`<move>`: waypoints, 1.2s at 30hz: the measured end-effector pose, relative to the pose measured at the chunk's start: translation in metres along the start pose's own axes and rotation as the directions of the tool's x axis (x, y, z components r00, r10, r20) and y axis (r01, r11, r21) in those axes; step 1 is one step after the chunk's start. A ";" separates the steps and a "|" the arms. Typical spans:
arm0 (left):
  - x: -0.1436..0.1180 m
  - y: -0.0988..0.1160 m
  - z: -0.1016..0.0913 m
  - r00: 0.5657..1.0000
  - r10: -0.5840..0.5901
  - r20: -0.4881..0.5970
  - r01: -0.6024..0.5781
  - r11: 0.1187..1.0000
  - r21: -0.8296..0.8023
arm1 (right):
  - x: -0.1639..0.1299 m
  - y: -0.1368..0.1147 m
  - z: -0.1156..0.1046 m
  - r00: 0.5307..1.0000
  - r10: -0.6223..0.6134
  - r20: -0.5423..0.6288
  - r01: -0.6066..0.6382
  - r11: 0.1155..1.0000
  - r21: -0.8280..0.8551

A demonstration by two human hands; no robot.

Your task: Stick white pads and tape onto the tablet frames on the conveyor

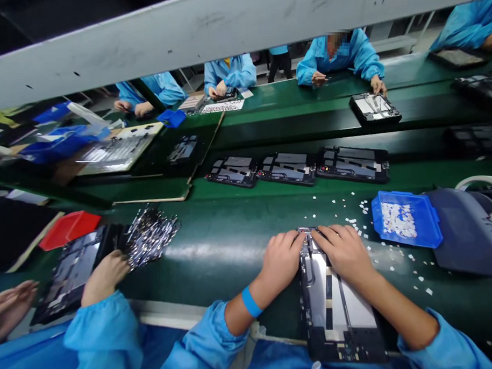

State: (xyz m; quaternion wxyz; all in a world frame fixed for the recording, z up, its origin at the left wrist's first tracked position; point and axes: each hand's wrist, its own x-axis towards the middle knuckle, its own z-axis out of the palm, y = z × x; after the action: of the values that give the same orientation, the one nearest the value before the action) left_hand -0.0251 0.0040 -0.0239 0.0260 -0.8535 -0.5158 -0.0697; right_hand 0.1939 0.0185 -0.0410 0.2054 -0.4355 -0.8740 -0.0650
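An opened tablet (358,312) lies on the green bench before me, its near end at the bench edge and its light battery panels, dark cables and boards exposed. My left hand (281,258), with a blue band at the wrist, is closed at the tablet's far left corner. From the other side, my right hand (346,253) reaches across the far right corner, its fingertips pressed on the top edge close to the left thumb. Whatever small part lies under the fingertips is hidden.
A blue tray (433,234) of white bits stands at right, with more bits (361,223) scattered nearby. Three opened tablets (289,169) line the conveyor. At left are a pile of small metallic parts (152,238), a red tray (70,229) and a neighbour's hand (105,276).
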 end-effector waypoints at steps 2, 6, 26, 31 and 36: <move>0.000 0.002 -0.001 1.000 0.001 0.018 -0.001 1.000 0.027 | 0.000 0.000 0.000 1.000 -0.001 0.018 0.002 1.000 -0.003; -0.002 0.004 0.001 0.999 -0.003 0.032 0.002 0.999 0.052 | 0.002 0.000 0.000 0.998 -0.016 0.053 0.017 1.000 -0.019; -0.002 -0.001 -0.003 1.000 -0.011 0.029 0.010 1.000 0.020 | 0.004 0.000 -0.001 0.998 -0.006 0.067 0.008 0.999 -0.032; -0.001 -0.002 -0.004 0.999 -0.005 0.035 0.004 0.999 0.034 | 0.004 0.000 -0.001 0.999 0.002 0.054 -0.001 1.000 -0.019; 0.001 0.001 -0.006 0.999 0.010 0.038 -0.012 0.998 0.056 | 0.002 0.001 0.000 0.999 -0.007 0.034 0.008 1.000 -0.012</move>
State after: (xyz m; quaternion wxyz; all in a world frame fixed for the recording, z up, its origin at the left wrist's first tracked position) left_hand -0.0244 0.0042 -0.0179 0.0407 -0.8563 -0.5133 -0.0387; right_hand 0.1937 0.0206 -0.0398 0.1879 -0.4346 -0.8785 -0.0637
